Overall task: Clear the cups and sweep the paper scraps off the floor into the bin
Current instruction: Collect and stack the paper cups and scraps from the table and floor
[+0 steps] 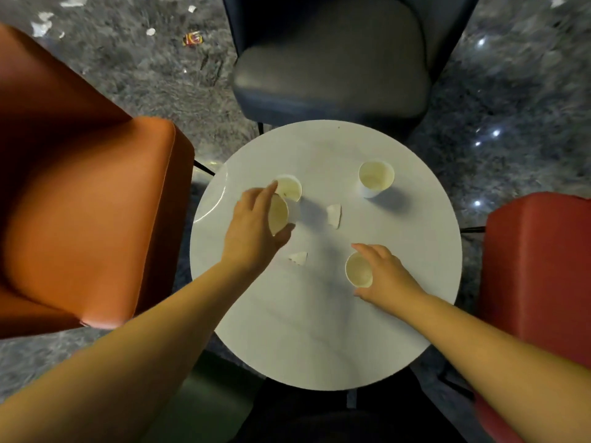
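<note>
Cups: four, all on the round white worktop (319, 330). Far cup (375, 178) upright at right rear, apart from both hands. Left-rear cup (289, 188) upright, mouth up, touched at the rim by a left fingertip. Tilted cup (279, 215) just before it, mouth turned toward the camera, gripped between thumb and fingers of the left hand (252, 230). Near cup (358, 270) upright at right front, held from the right side by the curled fingers and thumb of the right hand (385, 273). Hands well apart, each closed round its own cup.

Surroundings, largest first: orange chair (86, 199) at left; grey chair (332, 59) beyond the worktop; red chair (540, 276) at right; dark speckled floor (144, 78).

Paper scraps: one torn white piece (334, 215) mid-worktop between the tilted cup and far cup; a smaller piece (298, 258) near the left wrist. Further white scraps (43, 25) scattered on the floor at upper left, with a small red-and-yellow wrapper (193, 39) beside them.
</note>
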Tool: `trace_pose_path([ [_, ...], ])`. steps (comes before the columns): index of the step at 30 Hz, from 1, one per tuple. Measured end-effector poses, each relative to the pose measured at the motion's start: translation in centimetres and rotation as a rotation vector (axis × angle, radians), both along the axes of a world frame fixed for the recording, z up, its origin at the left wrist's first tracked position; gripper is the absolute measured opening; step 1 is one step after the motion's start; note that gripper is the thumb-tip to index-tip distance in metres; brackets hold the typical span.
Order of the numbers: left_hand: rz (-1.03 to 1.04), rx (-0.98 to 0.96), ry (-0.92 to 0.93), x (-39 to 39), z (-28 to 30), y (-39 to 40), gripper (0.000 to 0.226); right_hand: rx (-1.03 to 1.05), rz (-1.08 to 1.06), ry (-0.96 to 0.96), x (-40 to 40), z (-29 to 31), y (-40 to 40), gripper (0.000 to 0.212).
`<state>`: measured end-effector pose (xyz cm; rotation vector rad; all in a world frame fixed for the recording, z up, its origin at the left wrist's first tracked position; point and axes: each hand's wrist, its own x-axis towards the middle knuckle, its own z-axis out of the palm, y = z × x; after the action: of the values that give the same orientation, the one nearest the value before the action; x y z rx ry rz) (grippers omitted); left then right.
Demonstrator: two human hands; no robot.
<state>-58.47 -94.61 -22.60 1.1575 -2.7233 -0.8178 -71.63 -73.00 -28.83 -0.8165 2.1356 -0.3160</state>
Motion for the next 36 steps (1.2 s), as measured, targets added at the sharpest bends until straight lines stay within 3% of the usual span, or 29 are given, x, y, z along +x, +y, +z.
trace_pose_path([
  [2,0.082,-0.015,0.077,-1.6,0.4,-1.2,0.081,-0.014,-0.023,0.005,0.1,-0.4,-0.1,0.090],
  [5,0.106,0.002,0.002,-3.7,-0.3,-2.7,0.083,-0.045,-0.051,0.017,0.3,-0.7,0.1,0.086],
  [11,-0.053,0.017,-0.199,-4.7,-3.4,-3.8,0.091,-0.081,-0.125,-0.015,0.2,-0.7,0.5,0.087],
  [17,-0.176,0.057,-0.268,-4.9,-5.0,-4.2,0.091,-0.218,-0.230,-0.007,-1.2,1.3,-0.5,0.085],
  [24,-0.149,0.079,-0.274,-4.9,-5.3,-4.0,0.089,-0.609,-0.508,0.323,-6.0,4.4,-4.5,0.083],
  [27,-0.129,0.090,-0.271,-4.5,-5.5,-3.7,0.089,-0.549,-0.513,0.326,-8.4,4.3,-6.0,0.083],
  [36,-0.064,0.121,-0.240,-3.3,-5.6,-3.5,0.090,-0.166,-0.193,0.298,-11.4,0.9,-8.3,0.085],
])
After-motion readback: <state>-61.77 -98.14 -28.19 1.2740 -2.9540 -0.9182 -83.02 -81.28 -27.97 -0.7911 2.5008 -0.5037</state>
